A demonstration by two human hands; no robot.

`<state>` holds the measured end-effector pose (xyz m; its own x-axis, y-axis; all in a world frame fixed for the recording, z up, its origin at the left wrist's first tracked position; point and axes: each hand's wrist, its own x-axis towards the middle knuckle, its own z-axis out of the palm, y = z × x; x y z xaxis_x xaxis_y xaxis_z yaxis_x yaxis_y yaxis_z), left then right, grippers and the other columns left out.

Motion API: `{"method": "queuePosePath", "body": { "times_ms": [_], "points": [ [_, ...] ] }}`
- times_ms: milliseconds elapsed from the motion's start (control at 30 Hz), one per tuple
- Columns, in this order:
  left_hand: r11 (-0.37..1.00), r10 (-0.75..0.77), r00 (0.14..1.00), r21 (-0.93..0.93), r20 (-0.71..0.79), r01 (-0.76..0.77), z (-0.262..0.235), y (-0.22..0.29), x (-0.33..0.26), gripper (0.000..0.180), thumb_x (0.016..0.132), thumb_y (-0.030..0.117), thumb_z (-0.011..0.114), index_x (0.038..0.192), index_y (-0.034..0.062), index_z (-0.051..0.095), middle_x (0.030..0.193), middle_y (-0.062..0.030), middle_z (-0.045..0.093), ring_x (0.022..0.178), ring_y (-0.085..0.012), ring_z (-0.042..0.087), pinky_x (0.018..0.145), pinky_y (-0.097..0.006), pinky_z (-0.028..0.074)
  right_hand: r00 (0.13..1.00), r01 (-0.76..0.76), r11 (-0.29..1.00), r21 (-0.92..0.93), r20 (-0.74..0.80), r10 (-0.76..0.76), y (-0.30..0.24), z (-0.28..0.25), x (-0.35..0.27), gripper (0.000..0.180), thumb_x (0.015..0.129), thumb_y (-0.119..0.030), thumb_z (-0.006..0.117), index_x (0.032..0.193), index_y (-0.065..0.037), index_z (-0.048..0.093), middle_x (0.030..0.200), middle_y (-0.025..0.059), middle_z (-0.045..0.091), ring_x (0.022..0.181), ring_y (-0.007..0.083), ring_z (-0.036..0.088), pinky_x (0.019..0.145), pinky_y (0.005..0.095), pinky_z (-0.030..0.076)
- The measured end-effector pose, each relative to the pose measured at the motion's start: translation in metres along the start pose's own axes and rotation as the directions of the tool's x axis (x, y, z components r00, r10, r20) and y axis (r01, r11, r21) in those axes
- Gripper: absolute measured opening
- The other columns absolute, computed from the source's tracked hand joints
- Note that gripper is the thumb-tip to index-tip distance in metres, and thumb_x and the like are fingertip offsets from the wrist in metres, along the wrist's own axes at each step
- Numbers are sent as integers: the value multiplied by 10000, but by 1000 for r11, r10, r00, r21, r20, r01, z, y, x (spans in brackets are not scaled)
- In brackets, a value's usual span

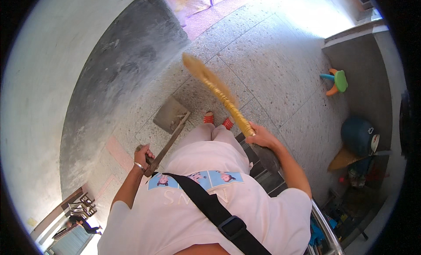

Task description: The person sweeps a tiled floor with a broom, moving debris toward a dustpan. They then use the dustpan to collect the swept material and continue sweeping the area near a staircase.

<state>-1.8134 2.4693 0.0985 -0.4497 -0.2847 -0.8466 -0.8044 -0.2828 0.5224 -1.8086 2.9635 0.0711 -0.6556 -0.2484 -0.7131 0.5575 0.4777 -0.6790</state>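
My right hand (262,135) is closed round the yellow bound handle of a straw broom (226,101). The broom slants up and to the left, its bristle end raised above the floor and slightly blurred. Just below that hand is a dark rounded shape (266,159) that I cannot make out. At the left, my left hand (143,156) grips the brown handle of a dustpan (169,115). The dustpan's grey pan is in front of my feet, left of my red shoes (209,118); whether it touches the floor I cannot tell. Broom and dustpan are apart.
Speckled tile floor (272,75) spreads ahead, bounded on the left by a grey and white wall (118,57). A small green-topped stool (340,81) stands at the right, with a dark round container (357,134) nearer. Metal rails (326,228) are close at my lower right. Wooden chairs (81,209) are at the lower left.
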Motion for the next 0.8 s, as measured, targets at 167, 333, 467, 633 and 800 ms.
{"method": "queuePosePath", "body": {
  "times_ms": [167,333,467,633,800],
  "points": [
    [1000,27,998,3,-49,-26,-33,-24,18,232,783,171,602,631,109,437,497,-8,401,427,-143,423,444,-314,424,987,-6,1000,20,161,3,-1,22,90,468,641,-241,668,1063,-91,533,863,84,591,774,195,550,716,315,439],
    [999,35,994,15,-108,-34,-50,-33,10,216,777,164,602,635,105,449,488,-14,417,424,-149,440,432,-322,434,957,-242,896,373,242,158,32,-30,124,380,711,-228,634,1048,-85,534,790,41,571,620,136,544,554,289,465],
    [999,5,988,-33,-151,-10,-70,-43,25,228,775,162,602,620,99,447,488,-24,424,423,-156,443,425,-325,435,964,-263,798,543,111,243,24,-75,113,389,718,-218,618,1060,-80,493,699,41,545,514,135,531,456,306,454],
    [1000,-14,993,22,-117,16,-53,-26,26,243,779,177,596,604,101,446,487,-31,428,431,-163,449,447,-326,434,921,-149,919,364,-286,262,95,-102,161,412,662,-229,655,1019,-52,552,798,62,599,617,138,560,560,288,453],
    [998,-41,998,52,-52,43,-48,-28,38,284,786,204,588,566,105,439,483,-37,434,447,-170,457,474,-330,436,893,23,917,399,-420,161,104,-79,179,545,636,-257,709,1100,-27,540,839,50,608,663,111,541,618,248,438]
  ]
}}
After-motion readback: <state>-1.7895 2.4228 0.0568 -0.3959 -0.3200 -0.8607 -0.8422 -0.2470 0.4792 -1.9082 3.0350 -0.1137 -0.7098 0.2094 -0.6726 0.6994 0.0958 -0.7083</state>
